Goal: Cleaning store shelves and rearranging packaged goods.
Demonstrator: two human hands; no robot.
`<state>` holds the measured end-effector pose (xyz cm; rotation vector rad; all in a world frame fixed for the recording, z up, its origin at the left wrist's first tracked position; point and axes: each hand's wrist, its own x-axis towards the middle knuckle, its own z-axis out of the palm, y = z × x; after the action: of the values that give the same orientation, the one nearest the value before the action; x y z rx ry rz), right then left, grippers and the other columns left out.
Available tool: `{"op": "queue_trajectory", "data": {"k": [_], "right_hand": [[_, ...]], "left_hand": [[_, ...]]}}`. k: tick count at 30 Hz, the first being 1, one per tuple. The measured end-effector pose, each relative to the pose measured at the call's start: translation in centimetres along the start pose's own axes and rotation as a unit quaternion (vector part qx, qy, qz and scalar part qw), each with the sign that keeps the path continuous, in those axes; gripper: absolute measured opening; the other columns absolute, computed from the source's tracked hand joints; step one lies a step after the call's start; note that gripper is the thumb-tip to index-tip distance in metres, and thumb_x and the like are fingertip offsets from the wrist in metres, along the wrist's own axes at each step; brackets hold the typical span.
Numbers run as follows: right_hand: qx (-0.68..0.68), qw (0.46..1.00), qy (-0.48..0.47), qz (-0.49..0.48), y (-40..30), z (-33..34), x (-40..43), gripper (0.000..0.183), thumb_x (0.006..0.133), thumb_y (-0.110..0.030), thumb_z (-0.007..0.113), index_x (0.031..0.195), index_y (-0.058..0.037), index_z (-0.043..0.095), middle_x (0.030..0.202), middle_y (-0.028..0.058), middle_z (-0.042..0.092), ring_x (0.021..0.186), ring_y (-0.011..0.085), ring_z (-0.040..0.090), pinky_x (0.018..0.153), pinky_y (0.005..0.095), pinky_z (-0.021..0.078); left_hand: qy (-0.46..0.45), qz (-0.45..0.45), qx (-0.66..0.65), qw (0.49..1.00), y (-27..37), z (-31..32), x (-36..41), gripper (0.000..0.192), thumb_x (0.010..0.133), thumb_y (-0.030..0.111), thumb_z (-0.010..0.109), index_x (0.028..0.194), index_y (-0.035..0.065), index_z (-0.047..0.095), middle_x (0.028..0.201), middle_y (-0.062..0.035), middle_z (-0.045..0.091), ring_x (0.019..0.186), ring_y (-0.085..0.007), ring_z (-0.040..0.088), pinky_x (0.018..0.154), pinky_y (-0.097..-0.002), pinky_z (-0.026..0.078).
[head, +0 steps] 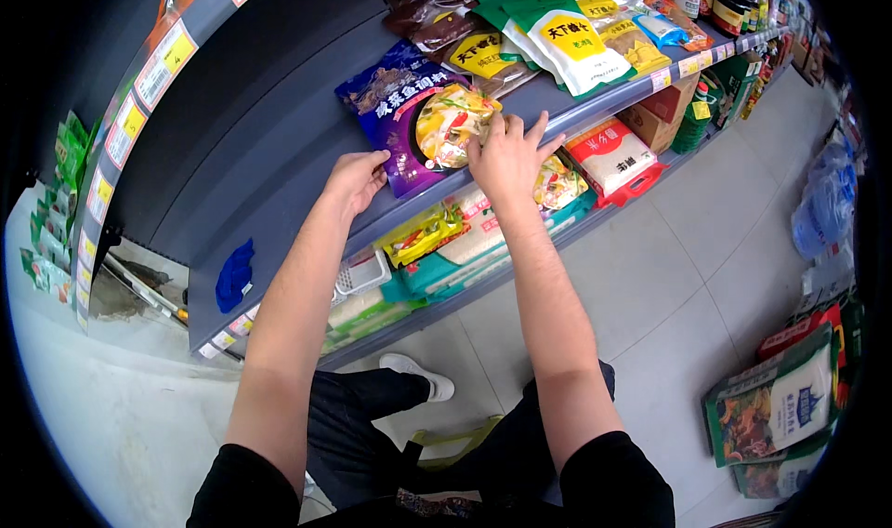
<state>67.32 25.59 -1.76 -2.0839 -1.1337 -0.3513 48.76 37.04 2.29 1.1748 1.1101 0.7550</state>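
A purple and blue seasoning packet [411, 120] with a picture of food lies on the grey metal shelf [313, 158]. My left hand [357, 181] touches its lower left edge with thumb and fingertips; whether it grips the packet cannot be told. On its right edge rest the fingertips of my right hand [512, 155], with the other fingers spread over the shelf's front lip. Behind the packet are brown packets [481, 54] with yellow labels, and to their right lie green and white packets [568, 40].
A blue cloth [235, 277] lies at the shelf's left end. The lower shelf holds a white basket [364, 273], a yellow packet [426, 235] and a red and white rice bag [613, 153]. Price labels [164, 61] line an upper shelf edge. Large bags [773, 402] stand at right.
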Motion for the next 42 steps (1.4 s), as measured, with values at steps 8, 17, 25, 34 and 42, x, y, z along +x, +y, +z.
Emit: {"op": "queue_trajectory", "data": {"k": [8,17,25,34,42], "right_hand": [[0.042,0.995,0.089,-0.012,0.4,1.6,-0.1,0.046,0.076,-0.026,0.06,0.114,-0.0012,0.055,0.106,0.0156,0.055,0.122,0.0454,0.032,0.096,0.0714,0.0146],[0.176,0.984,0.015,-0.005,-0.6,1.1,-0.3,0.045,0.078,-0.021,0.056,0.118,-0.0004,0.049,0.102,0.0153,0.056,0.102,0.0299,0.052,0.099,0.0673,0.0156],[0.353,0.933,-0.029,0.061,-1.9,1.4,-0.4,0.047,0.079,-0.02,0.058,0.119,0.0043,0.048,0.103,0.0195,0.058,0.099,0.0347,0.055,0.104,0.0561,0.0173],[0.718,0.642,-0.069,0.261,-3.8,-1.1,-2.3,0.052,0.081,-0.018,0.064,0.121,0.0083,0.043,0.093,0.0116,0.06,0.076,0.0176,0.059,0.06,0.0303,0.0462],[0.813,0.441,-0.248,0.288,-2.5,-7.3,-6.0,0.036,0.084,-0.008,0.061,0.115,-0.0004,0.046,0.108,0.0112,0.058,0.096,0.0216,0.06,0.084,0.0369,0.0501]], "left_hand": [[-0.006,0.009,-0.025,1.0,0.1,0.3,0.1,0.01,0.084,0.005,0.058,0.091,-0.0018,0.057,0.082,-0.0069,0.059,0.066,-0.0139,0.055,0.062,-0.0264,0.047],[0.007,0.003,-0.025,1.0,0.5,1.6,-0.5,0.023,0.087,0.006,0.054,0.11,0.0028,0.051,0.105,-0.0126,0.059,0.096,-0.0227,0.059,0.089,-0.0387,0.048],[0.02,0.075,-0.126,0.989,1.8,2.1,-5.0,0.027,0.09,0.004,0.045,0.117,0.0078,0.043,0.113,-0.0117,0.054,0.101,-0.0257,0.056,0.087,-0.0494,0.047],[0.005,0.2,-0.168,0.965,0.5,0.6,-12.5,0.034,0.091,0.007,0.046,0.124,0.0096,0.037,0.118,-0.0118,0.05,0.106,-0.025,0.053,0.089,-0.05,0.045],[-0.06,0.225,-0.257,0.938,-4.0,2.7,-18.4,0.039,0.09,0.007,0.05,0.127,0.0103,0.037,0.118,-0.0082,0.051,0.105,-0.0207,0.054,0.091,-0.04,0.045]]}}
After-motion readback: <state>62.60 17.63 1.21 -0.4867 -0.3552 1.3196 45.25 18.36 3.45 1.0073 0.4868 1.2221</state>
